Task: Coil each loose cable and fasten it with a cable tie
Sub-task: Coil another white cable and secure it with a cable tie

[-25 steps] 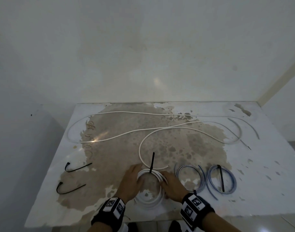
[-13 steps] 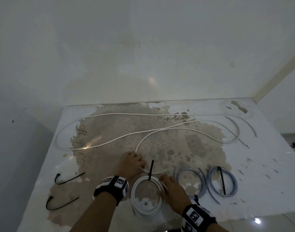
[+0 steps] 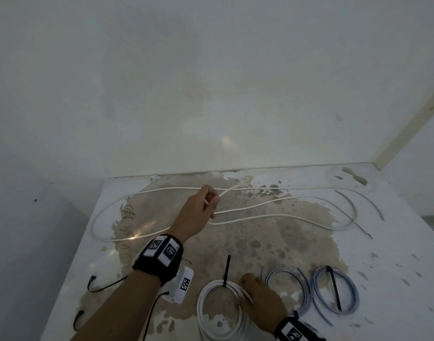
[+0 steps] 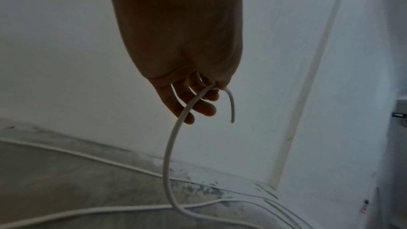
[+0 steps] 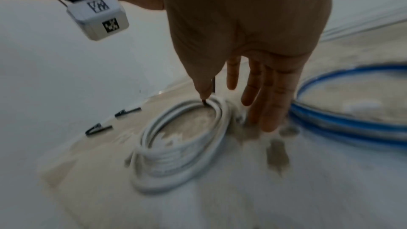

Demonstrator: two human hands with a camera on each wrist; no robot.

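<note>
A long loose white cable [image 3: 272,204] winds across the far half of the table. My left hand [image 3: 209,196] is raised over the table's middle and pinches that cable near its free end [image 4: 231,107]; the rest hangs down in a curve [image 4: 169,145]. Near the front edge lies a white coil [image 3: 219,311] with a black cable tie [image 3: 227,269] standing up from it. My right hand [image 3: 245,294] rests with straight fingers [image 5: 270,104] on the coil's right side [image 5: 198,128].
Two blue coils [image 3: 288,289] [image 3: 336,291] lie right of the white coil, the right one with a black tie. Two spare black ties [image 3: 105,284] [image 3: 79,318] lie at the front left. The table [image 3: 395,279] ends at a wall behind.
My left hand left the white coil, reached forward and lifted the end of the loose white cable off the table. My right hand stayed on the coil.
</note>
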